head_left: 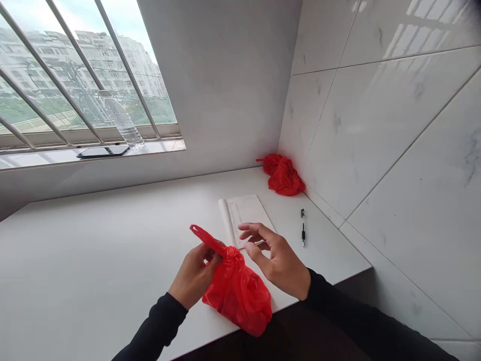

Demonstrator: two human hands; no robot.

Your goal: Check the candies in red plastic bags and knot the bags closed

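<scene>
A red plastic bag [240, 296], knotted at its neck, rests at the front edge of the table with its lower part bulging past the edge. What it contains is hidden. My left hand [197, 273] pinches the bag's twisted handle just left of the knot, and a loop of that handle sticks out up and to the left. To the right of the knot, my right hand [276, 258] hovers with fingers apart and nothing in them. Behind that hand lies an open notebook [251, 210] with handwritten lines, partly covered by the fingers.
Another red plastic bag [283, 175] sits in the back corner against the tiled wall [394, 150]. An uncapped black pen [303, 234] and its cap [302, 213] lie right of the notebook. A water bottle [122, 120] and a dark flat device [103, 152] are on the windowsill.
</scene>
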